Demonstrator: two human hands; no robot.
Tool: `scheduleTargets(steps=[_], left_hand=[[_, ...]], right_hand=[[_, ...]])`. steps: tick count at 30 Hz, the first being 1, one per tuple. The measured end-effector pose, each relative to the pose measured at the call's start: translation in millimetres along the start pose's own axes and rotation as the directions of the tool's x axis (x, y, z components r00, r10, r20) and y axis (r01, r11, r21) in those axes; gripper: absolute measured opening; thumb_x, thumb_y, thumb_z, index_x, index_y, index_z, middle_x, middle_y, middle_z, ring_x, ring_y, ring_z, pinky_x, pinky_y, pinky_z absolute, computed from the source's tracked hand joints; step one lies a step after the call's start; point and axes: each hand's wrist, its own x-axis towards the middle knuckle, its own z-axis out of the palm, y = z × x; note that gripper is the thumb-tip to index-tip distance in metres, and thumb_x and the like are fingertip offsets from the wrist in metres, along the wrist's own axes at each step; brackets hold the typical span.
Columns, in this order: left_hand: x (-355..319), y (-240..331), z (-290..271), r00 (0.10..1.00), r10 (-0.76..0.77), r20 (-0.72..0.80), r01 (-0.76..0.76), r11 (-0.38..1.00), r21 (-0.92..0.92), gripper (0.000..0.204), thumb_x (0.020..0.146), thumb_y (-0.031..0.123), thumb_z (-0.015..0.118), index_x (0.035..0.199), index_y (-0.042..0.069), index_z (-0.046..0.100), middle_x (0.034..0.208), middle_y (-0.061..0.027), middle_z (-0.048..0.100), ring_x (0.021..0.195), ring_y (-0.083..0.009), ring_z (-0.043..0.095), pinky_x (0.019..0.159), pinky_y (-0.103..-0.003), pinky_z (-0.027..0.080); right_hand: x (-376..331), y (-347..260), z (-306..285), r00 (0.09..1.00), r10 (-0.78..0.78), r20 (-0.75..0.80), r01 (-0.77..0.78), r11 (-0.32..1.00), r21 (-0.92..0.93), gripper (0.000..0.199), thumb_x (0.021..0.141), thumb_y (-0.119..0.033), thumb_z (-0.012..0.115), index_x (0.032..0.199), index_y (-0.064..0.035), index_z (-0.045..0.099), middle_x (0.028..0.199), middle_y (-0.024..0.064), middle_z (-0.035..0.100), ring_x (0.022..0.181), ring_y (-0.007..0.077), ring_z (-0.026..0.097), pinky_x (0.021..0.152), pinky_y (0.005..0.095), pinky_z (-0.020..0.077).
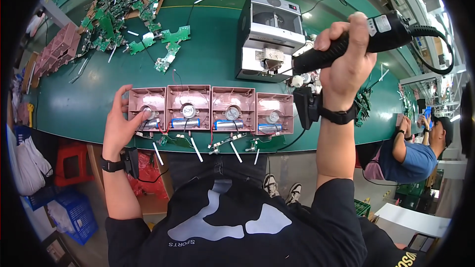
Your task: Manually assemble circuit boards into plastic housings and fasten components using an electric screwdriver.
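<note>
My right hand (349, 64) is wrapped round a black electric screwdriver (386, 32). Its tip points left, at the front of a grey and white screw feeder (272, 38); whether it touches is too small to tell. A row of several pink plastic housings (188, 94) lies with open sides up along the table's near edge. Each holds a round speaker (232, 113) and a blue cylindrical battery (228, 125). Wired green circuit boards (178, 141) hang toward the near edge. My left hand (118, 126) grips the leftmost housing (148, 96), fingers outside its wall, thumb at its speaker.
Piled green circuit boards (106, 24) cover the far left of the green table (213, 34). Stacked pink housings (57, 49) stand at the left edge. The screwdriver's cable (448, 54) loops on the right. Another person (410, 153) works farther right. Below left are a red stool (74, 163) and blue crate (74, 217).
</note>
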Motion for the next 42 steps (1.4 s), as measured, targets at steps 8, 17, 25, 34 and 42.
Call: scheduleTargets(steps=[8, 17, 25, 34, 42], left_hand=[[-1, 0, 1, 1.000, 0.001, -0.021, -0.001, 1.000, -0.017, 0.082, 0.082, 0.021, 0.090, 0.151, 0.016, 0.047, 0.113, -0.0138, 0.070, 0.098, -0.0237, 0.069, 0.086, -0.039, 0.057], [-2, -6, -1, 1.000, 0.005, -0.002, -0.005, 0.998, -0.059, 0.080, 0.084, 0.016, 0.087, 0.153, 0.016, 0.046, 0.115, -0.0132, 0.072, 0.101, -0.0214, 0.069, 0.086, -0.037, 0.057], [2, -6, -1, 1.000, 0.008, 0.000, -0.008, 0.997, -0.075, 0.080, 0.087, 0.013, 0.085, 0.155, 0.015, 0.044, 0.115, -0.0130, 0.073, 0.103, -0.0209, 0.070, 0.086, -0.035, 0.058], [0, -5, 0, 1.000, 0.015, 0.003, -0.015, 0.999, -0.036, 0.080, 0.087, 0.015, 0.084, 0.156, 0.015, 0.043, 0.115, -0.0129, 0.073, 0.102, -0.0214, 0.071, 0.087, -0.037, 0.057], [0, -6, 0, 1.000, 0.007, 0.006, -0.007, 0.999, -0.049, 0.080, 0.087, 0.016, 0.084, 0.156, 0.015, 0.043, 0.115, -0.0129, 0.073, 0.102, -0.0215, 0.070, 0.087, -0.037, 0.057]], right_hand=[[1, 35, 17, 0.999, -0.004, 0.033, 0.007, 0.995, -0.096, 0.028, 0.101, -0.027, 0.071, 0.107, -0.0020, 0.060, 0.072, 0.0091, 0.061, 0.055, 0.0218, 0.059, 0.052, 0.0368, 0.0506], [-71, -32, -19, 0.970, 0.234, 0.062, -0.241, 0.958, 0.154, 0.029, 0.106, -0.034, 0.061, 0.116, -0.0068, 0.054, 0.076, 0.0065, 0.055, 0.055, 0.0196, 0.054, 0.055, 0.0363, 0.0491], [-107, -24, -39, 0.991, 0.135, 0.000, -0.134, 0.986, -0.098, 0.034, 0.105, -0.036, 0.060, 0.120, -0.0068, 0.050, 0.078, 0.0085, 0.055, 0.057, 0.0196, 0.054, 0.055, 0.0378, 0.0492], [-109, -1, -42, 0.993, 0.111, -0.028, -0.111, 0.994, 0.004, 0.028, 0.103, -0.026, 0.061, 0.118, -0.0057, 0.050, 0.077, 0.0094, 0.056, 0.057, 0.0201, 0.054, 0.055, 0.0380, 0.0505], [-112, 10, -39, 0.989, 0.145, -0.023, -0.146, 0.988, -0.050, 0.026, 0.100, -0.024, 0.064, 0.114, -0.0048, 0.052, 0.076, 0.0100, 0.056, 0.055, 0.0199, 0.055, 0.053, 0.0366, 0.0513]])
